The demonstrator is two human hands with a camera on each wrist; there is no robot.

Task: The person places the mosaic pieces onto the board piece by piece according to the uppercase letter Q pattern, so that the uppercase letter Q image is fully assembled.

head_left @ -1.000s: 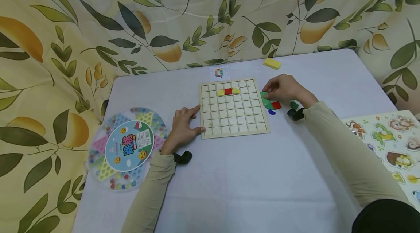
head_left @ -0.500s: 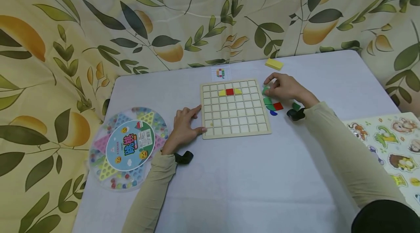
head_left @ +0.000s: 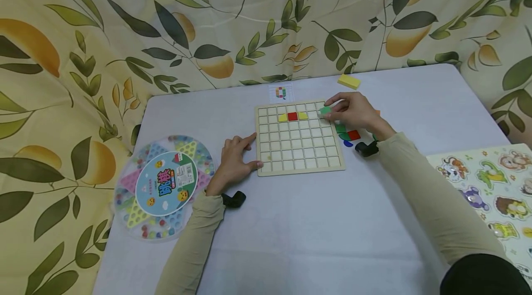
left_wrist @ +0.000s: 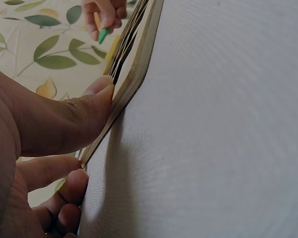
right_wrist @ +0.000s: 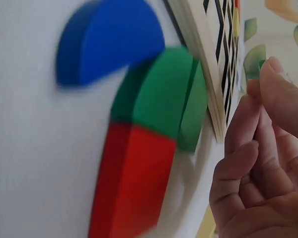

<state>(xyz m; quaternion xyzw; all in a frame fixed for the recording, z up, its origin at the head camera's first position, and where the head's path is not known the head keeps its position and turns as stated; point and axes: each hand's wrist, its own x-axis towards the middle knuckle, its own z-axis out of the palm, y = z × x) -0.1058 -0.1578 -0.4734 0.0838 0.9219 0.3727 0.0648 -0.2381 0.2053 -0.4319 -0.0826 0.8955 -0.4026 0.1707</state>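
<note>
A wooden grid board (head_left: pixel 299 172) lies flat on the table. In its upper rows sit a red square block (head_left: pixel 293 116) between two yellow blocks (head_left: pixel 283 117). My left hand (head_left: pixel 234 161) rests against the board's left edge, thumb and index finger touching it apart from each other; in the left wrist view the thumb (left_wrist: pixel 64 121) presses the rim. Above the board's upper right part, my right hand (head_left: pixel 355 109) pinches a green block (head_left: pixel 325 110) between thumb and fingers. In the right wrist view this block is mostly hidden by the fingertips.
Beside the board's right edge lie a red block (right_wrist: pixel 139 183), a blue rounded block (right_wrist: pixel 114 39) and green blocks (right_wrist: pixel 161 94). A small pattern card (head_left: pixel 281 93) and a yellow block (head_left: pixel 349 81) lie behind. A round marble game (head_left: pixel 166 186) is left, a sticker sheet (head_left: pixel 484 184) right.
My right hand has picked the green block off the table at the board's right and carried it left over the board. The left hand stays in place.
</note>
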